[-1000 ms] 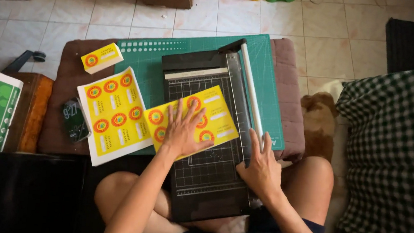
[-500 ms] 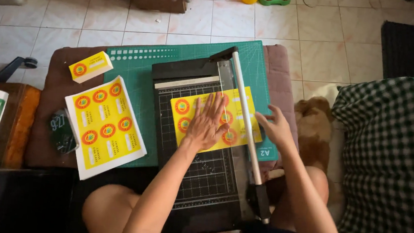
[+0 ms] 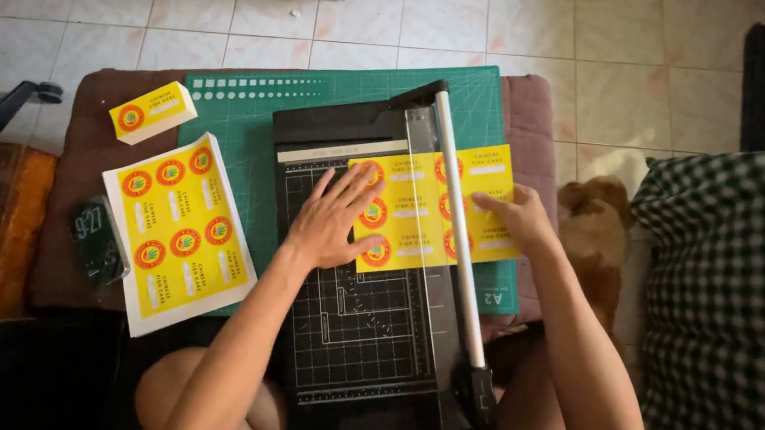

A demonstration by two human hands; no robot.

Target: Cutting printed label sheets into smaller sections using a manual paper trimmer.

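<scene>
Your support is a brown padded bench (image 3: 539, 109) on a pale tiled floor (image 3: 636, 53). A green cutting mat (image 3: 254, 102) lies directly on it, covering most of the top, with bare brown strips along the left and right edges. A small dark clock (image 3: 96, 238) sits on the bare strip near the left edge. The black paper trimmer (image 3: 363, 333) sits on the mat and overhangs the near edge.

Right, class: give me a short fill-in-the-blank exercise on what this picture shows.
1. The left hand lies flat on a ____ label sheet.
2. That sheet lies on a black paper ____.
3. The trimmer stands on a ____ cutting mat.
4. The right hand touches the sheet's ____ side.

Missing words: yellow; trimmer; green; right
</scene>
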